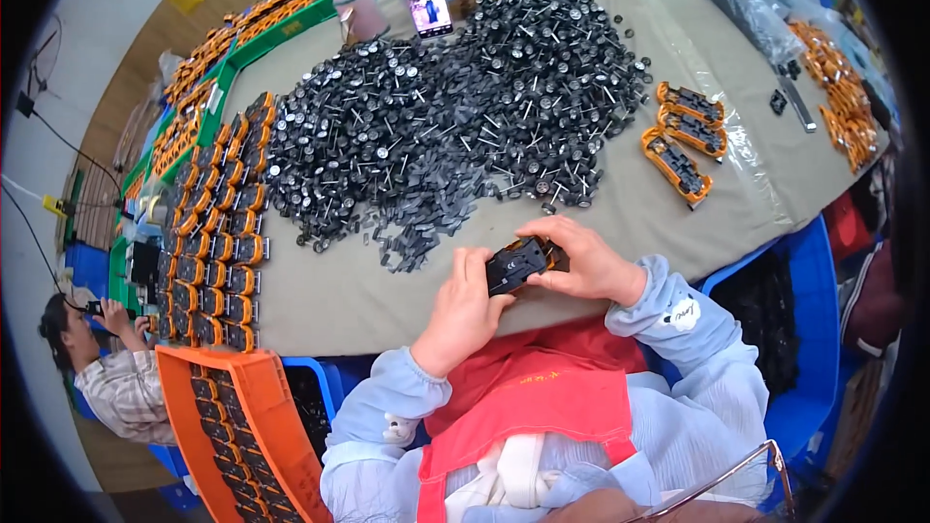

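Note:
Low over the near table edge, both hands hold a toy car (515, 265) with its black underside turned up. My left hand (463, 305) is closed on its left end, thumb at the near edge. My right hand (585, 263) grips the other end, fingers curled over the far side and thumb in front. The fingers partly cover the car, and its body beneath is hidden. Just beyond the hands lies a heap of small flat black pieces (412, 228). Black wheels on metal axles (542, 87) are piled around and behind them.
Three orange car bodies (678, 165) lie to the right, with more orange shells (841, 97) beyond. Rows of cars (213, 242) line the left side above an orange crate (179, 378). A phone (424, 2) and a bottle (356, 5) stand behind. Another person (121, 378) sits far left.

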Demonstrator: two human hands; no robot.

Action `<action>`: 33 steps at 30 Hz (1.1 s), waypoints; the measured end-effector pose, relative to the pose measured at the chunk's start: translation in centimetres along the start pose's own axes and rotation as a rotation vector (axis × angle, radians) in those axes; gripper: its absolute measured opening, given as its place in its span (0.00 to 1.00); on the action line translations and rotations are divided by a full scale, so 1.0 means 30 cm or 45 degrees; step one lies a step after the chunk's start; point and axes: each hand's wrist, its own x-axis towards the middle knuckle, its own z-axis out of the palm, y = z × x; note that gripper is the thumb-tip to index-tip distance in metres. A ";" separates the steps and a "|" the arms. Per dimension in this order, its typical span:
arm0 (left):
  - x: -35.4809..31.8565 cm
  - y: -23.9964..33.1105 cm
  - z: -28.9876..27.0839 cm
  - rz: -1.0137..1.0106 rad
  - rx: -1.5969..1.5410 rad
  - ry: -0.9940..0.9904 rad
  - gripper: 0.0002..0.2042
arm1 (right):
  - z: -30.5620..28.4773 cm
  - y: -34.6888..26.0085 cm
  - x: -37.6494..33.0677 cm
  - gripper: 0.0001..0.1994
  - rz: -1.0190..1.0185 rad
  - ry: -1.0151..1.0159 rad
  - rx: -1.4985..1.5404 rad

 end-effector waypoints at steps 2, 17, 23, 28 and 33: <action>-0.008 -0.004 0.002 0.004 -0.024 0.005 0.30 | 0.010 -0.022 0.004 0.34 0.053 -0.036 0.048; 0.013 0.007 -0.003 -0.056 0.021 -0.053 0.29 | -0.025 -0.127 -0.127 0.10 -0.237 0.398 -0.249; 0.006 0.012 -0.006 0.085 0.054 -0.017 0.28 | -0.288 -0.156 -0.110 0.08 0.311 0.941 1.014; 0.011 0.025 -0.019 0.031 0.072 -0.043 0.28 | -0.703 -0.321 -0.054 0.02 -0.792 1.608 -0.184; -0.030 -0.001 -0.022 -0.047 0.038 -0.068 0.31 | -1.170 -0.199 0.229 0.04 -1.071 2.102 -0.916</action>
